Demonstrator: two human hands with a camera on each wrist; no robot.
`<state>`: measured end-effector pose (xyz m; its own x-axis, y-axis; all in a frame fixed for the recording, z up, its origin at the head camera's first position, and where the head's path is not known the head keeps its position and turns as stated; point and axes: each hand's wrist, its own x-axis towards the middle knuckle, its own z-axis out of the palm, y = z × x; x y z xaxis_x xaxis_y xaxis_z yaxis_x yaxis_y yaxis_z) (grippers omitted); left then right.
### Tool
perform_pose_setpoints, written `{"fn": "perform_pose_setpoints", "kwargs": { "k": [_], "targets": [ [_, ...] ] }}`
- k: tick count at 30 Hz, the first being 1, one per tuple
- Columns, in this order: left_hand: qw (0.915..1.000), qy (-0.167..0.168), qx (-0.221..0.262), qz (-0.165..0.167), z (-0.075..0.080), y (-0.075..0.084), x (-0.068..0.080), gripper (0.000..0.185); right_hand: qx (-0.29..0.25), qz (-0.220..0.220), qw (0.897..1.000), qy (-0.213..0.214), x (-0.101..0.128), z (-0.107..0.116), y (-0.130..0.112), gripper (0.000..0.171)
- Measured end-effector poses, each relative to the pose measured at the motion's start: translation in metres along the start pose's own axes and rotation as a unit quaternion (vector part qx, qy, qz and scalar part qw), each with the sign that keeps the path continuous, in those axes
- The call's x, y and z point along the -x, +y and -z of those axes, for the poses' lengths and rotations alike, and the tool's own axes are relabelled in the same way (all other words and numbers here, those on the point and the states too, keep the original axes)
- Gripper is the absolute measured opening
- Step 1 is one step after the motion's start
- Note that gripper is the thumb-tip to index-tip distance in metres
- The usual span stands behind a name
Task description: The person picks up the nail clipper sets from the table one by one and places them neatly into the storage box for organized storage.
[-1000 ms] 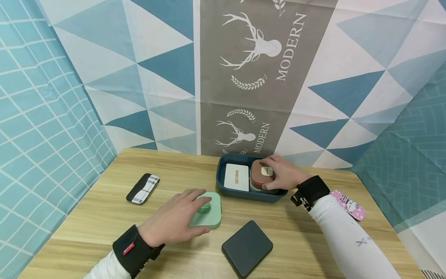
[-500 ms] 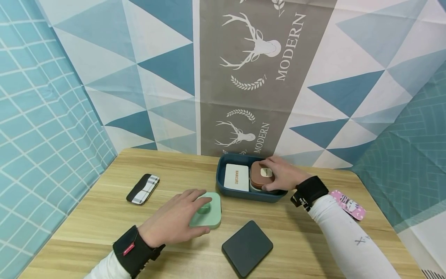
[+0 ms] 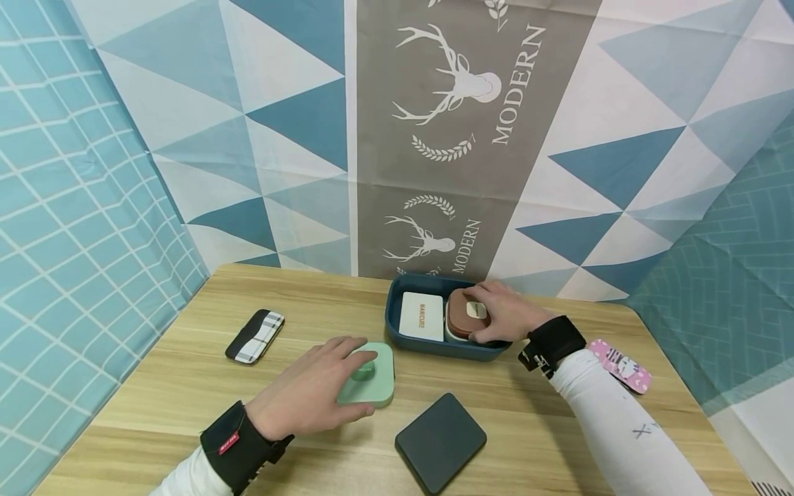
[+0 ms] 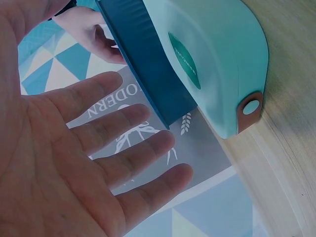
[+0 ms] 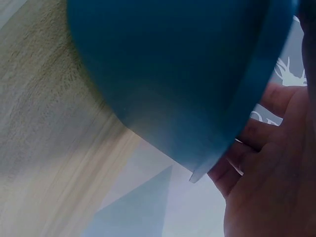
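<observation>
Left hand (image 3: 310, 393) lies flat over the mint green case (image 3: 367, 375) on the bench (image 3: 186, 386), fingers straight and spread, just in front of the dark blue tray (image 3: 397, 337). Left wrist view adds what the head view lacks: palm (image 4: 44, 163) hovers off the case (image 4: 217, 64), fingers wide with daylight between them and the lid, plus a brown snap tab (image 4: 250, 107) on the case edge. Cannot tell from the head view alone whether fingertips touch it.

Right hand (image 3: 505, 313) is in the tray, fingers curled round the brown case (image 3: 466, 315), which sits on the tray's right side beside a white box (image 3: 421, 315) marked MANICURE. Right wrist view shows only the tray's outer wall (image 5: 163, 74) from below and part of the palm (image 5: 276, 168); brown case hidden there.

Also on the bench, head view only: plaid pouch (image 3: 255, 335) far left, dark grey case (image 3: 441, 441) near front, pink item (image 3: 620, 365) behind the right wrist.
</observation>
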<state>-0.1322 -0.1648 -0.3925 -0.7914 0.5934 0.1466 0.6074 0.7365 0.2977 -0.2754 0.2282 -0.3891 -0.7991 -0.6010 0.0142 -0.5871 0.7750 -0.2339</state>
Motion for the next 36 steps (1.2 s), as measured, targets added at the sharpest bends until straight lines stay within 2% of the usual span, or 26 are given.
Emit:
{"fn": "perform_pose_setpoints", "kwargs": {
  "k": [12, 29, 36],
  "targets": [
    [1.0, -0.001, -0.001, 0.001, 0.0003, 0.0012, 0.0007, 0.072, -0.01, 0.014, 1.0, -0.002, 0.0, -0.0005, 0.0028, 0.089],
    [1.0, 0.001, 0.002, 0.0, 0.0, 0.0013, 0.0002, 0.073, -0.016, 0.008, 1.0, -0.01, 0.0014, 0.0006, 0.0009, 0.088],
    [1.0, 0.001, 0.0, -0.001, -0.0004, 0.0004, 0.0, 0.075, -0.016, 0.019, 1.0, 0.003, 0.0022, 0.0031, -0.0003, 0.086]
  ]
}}
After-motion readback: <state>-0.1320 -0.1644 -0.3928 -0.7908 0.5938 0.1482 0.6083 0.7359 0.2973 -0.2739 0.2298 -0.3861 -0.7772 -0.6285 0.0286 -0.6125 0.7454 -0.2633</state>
